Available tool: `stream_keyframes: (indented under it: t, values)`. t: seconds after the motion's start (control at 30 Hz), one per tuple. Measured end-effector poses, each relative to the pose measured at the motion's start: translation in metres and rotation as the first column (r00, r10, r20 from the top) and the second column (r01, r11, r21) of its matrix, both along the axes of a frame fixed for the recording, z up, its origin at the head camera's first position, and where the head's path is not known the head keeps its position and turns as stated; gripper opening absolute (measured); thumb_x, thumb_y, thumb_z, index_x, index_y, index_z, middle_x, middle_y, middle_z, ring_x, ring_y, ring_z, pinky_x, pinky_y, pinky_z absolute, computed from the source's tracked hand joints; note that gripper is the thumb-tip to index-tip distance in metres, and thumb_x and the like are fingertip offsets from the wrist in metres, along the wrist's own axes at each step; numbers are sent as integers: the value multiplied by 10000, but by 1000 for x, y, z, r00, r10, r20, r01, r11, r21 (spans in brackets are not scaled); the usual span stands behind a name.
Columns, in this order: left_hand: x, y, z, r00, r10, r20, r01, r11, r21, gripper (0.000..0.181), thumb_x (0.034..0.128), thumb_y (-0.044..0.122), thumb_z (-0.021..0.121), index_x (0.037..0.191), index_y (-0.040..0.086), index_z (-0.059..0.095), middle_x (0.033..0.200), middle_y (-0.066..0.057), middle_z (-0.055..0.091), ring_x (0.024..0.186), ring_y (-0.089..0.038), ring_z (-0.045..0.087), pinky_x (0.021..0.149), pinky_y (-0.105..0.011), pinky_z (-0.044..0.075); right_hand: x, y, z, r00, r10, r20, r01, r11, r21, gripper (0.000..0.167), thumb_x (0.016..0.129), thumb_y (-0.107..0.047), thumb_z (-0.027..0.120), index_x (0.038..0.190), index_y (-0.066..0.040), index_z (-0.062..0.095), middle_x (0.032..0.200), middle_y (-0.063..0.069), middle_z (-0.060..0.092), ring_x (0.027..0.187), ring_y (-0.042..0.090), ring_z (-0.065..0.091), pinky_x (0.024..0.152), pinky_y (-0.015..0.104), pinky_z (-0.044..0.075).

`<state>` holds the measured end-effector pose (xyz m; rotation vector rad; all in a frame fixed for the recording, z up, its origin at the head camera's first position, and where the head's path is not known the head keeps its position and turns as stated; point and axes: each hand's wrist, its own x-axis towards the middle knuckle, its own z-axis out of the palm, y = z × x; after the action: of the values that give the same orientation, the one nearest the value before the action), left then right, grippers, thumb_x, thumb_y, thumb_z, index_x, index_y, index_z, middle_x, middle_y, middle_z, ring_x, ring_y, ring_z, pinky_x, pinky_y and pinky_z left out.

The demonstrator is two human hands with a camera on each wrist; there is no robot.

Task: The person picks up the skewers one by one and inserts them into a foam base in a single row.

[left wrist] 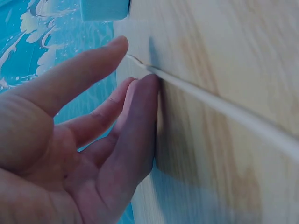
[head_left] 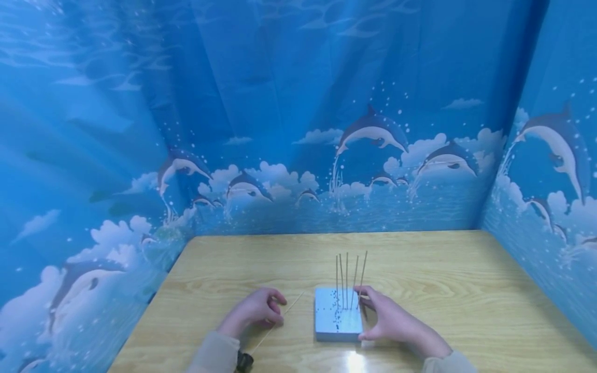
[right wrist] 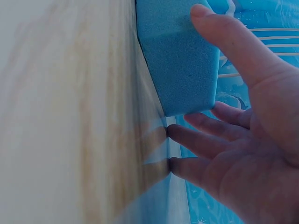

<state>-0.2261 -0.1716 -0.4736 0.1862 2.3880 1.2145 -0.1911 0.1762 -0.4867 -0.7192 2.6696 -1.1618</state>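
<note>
A pale blue foam block (head_left: 326, 324) with dark dots on its top lies on the table. Several thin sticks (head_left: 347, 280) stand upright in it, some slightly tilted. My right hand (head_left: 389, 316) grips the block's right side, thumb at the near corner and fingers toward the far corner. In the right wrist view the thumb touches one edge of the foam block (right wrist: 180, 65), and some fingers rest at its other end. To the left, my left hand (head_left: 261, 308) hovers over a loose thin stick (head_left: 295, 301). Its thumb and fingertips are apart beside the stick (left wrist: 210, 98).
The wooden table (head_left: 420, 269) has light grain and reaches back to a blue curtain (head_left: 280, 103) printed with dolphins and clouds. Curtain also lines the left and right sides. A small black device (head_left: 244, 361) sits at the left wrist.
</note>
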Motion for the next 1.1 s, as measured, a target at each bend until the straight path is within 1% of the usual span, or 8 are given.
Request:
stream_keyframes:
  t: [0.13, 0.33, 0.6, 0.77, 0.9, 1.1]
  values:
    - [0, 3, -4, 999, 4, -52, -6, 999, -33, 369, 684, -35, 812, 1008, 47, 654, 783, -56, 620, 634, -154, 595, 595, -289, 580, 0, 0, 0, 1000, -1, 2, 1, 1000, 1, 1080, 616, -343, 897, 1466, 23, 341, 1501, 250, 417, 1286, 424, 532, 1094, 584, 380]
    - [-1, 4, -8, 996, 19, -88, -24, 998, -65, 369, 666, -72, 799, 976, 69, 657, 776, -50, 611, 644, -155, 583, 598, -280, 568, 1, 0, 0, 1000, 0, -2, 0, 1000, -4, 1074, 617, -342, 897, 1463, 24, 346, 1499, 252, 418, 1281, 431, 533, 1086, 595, 388]
    - [0, 3, -6, 992, 6, -124, -17, 996, -84, 355, 660, -95, 776, 953, 64, 655, 777, -43, 622, 668, -160, 574, 614, -271, 533, 0, 1, -3, 1000, -13, 2, 13, 1000, 1, 1070, 608, -316, 898, 1464, 19, 349, 1504, 237, 420, 1284, 418, 536, 1103, 586, 374]
    - [1, 1, -9, 993, 12, -120, -16, 999, -40, 354, 657, -123, 744, 956, 40, 649, 779, -51, 622, 655, -153, 575, 602, -268, 555, 0, 0, -4, 1000, -14, -1, 14, 1000, 4, 1075, 607, -332, 898, 1460, 25, 351, 1499, 238, 427, 1279, 416, 540, 1104, 587, 374]
    - [2, -1, -10, 993, 14, -118, -17, 999, -27, 346, 662, -122, 727, 963, 31, 651, 784, -42, 627, 661, -146, 580, 610, -263, 561, 0, 1, -4, 1000, -15, 5, 15, 1000, 5, 1070, 612, -319, 896, 1465, 21, 347, 1504, 231, 424, 1284, 411, 538, 1105, 585, 370]
    - [3, -4, -8, 996, 19, -84, -18, 1000, 12, 355, 665, -141, 673, 987, 8, 652, 809, -63, 630, 666, -156, 584, 613, -286, 574, 0, 1, -4, 1000, -14, 9, 14, 1000, -1, 1068, 612, -320, 898, 1462, 24, 349, 1508, 233, 418, 1288, 410, 535, 1109, 587, 362]
